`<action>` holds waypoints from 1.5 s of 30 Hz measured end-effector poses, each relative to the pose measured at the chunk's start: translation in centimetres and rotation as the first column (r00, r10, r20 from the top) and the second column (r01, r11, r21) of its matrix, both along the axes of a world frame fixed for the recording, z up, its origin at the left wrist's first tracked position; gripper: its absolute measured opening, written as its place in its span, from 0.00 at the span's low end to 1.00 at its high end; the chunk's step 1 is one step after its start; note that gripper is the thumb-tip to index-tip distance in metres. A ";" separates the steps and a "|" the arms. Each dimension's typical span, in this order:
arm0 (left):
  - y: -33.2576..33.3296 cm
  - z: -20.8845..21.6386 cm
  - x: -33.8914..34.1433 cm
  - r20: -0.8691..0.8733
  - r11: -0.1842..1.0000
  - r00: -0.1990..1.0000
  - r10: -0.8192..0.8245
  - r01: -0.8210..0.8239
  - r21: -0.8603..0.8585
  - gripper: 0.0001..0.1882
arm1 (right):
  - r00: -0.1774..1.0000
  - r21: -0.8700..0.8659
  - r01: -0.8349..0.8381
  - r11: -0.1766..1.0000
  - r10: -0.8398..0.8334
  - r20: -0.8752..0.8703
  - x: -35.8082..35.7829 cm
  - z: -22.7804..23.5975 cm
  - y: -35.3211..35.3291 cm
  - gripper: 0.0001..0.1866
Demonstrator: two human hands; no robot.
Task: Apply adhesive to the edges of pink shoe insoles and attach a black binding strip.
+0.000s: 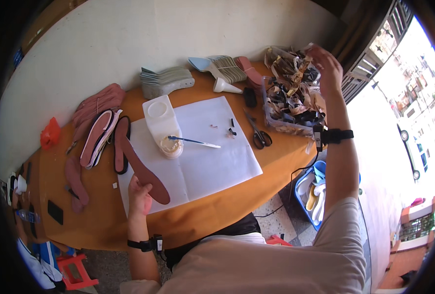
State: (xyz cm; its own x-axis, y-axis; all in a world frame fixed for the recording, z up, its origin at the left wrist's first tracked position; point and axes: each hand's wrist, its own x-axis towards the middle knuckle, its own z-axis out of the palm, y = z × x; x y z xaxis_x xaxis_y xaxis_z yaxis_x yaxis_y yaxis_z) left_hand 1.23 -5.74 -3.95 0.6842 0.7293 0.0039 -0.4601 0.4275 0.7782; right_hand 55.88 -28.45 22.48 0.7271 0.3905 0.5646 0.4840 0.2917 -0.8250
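My left hand (141,193) is closed round the edge of a reddish-brown shoe insole (151,182), tilted over the near left part of a white sheet (203,169). At the far right my right hand (326,62) reaches over a clear plastic bin (288,128) heaped with fabric and leather scraps (292,95). Its fingers are bent together by a pale bit at the heap's far edge; what they grip is too small to name. On the sheet stands a white plastic container (161,117) with a glue-crusted mouth, and a blue-and-white brush (195,142) lies across it.
Black scissors (260,137) lie beside the bin. Stacked insoles (166,83) and a white nozzle bottle (226,86) line the wall side. More insoles (97,139) and a phone (55,211) are at left. A blue basket (309,193) is below the table's right edge, near a cable.
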 end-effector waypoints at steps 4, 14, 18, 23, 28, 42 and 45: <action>0.0 -0.1 0.0 0.012 1.000 1.000 0.002 -0.002 0.000 0.28 | 0.961 -0.438 -0.087 0.895 -0.040 -0.272 -0.8 -4.6 0.2 0.13; 0.1 0.0 0.2 -0.001 1.000 1.000 -0.006 0.006 0.015 0.26 | 0.891 -0.887 0.371 0.275 0.164 0.423 0.8 -14.3 -3.4 0.17; 0.0 0.1 0.1 -0.004 0.999 1.000 -0.009 0.010 0.033 0.27 | 0.849 -0.869 0.467 0.166 0.192 0.493 1.4 -16.0 -3.0 0.16; -0.1 0.0 0.0 -0.021 1.000 1.000 0.000 0.001 0.025 0.27 | 0.809 -0.713 0.562 0.420 -0.098 0.580 1.0 -13.5 -2.0 0.14; -0.1 0.0 0.2 -0.030 0.999 0.999 -0.010 0.012 0.053 0.27 | 0.740 -0.689 0.670 0.277 -0.183 0.647 0.0 -10.4 -2.2 0.13; 0.1 -0.3 -0.2 -0.039 1.000 0.999 0.011 -0.010 0.027 0.27 | 0.806 -0.841 0.469 0.268 0.260 0.532 -0.2 -16.3 3.2 0.11; 0.0 -0.4 -0.2 -0.027 0.999 1.000 0.007 -0.006 0.036 0.28 | 0.774 -0.813 0.578 0.071 0.266 0.574 0.6 -16.9 3.0 0.11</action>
State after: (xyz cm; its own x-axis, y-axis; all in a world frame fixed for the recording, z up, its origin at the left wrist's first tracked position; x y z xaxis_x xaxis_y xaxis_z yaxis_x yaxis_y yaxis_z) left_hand 1.03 -5.78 -4.31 0.6795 0.7336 0.0116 -0.4412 0.3959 0.8054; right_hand 56.44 -25.42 5.54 0.6438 0.7639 0.0441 0.7554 -0.6437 0.1224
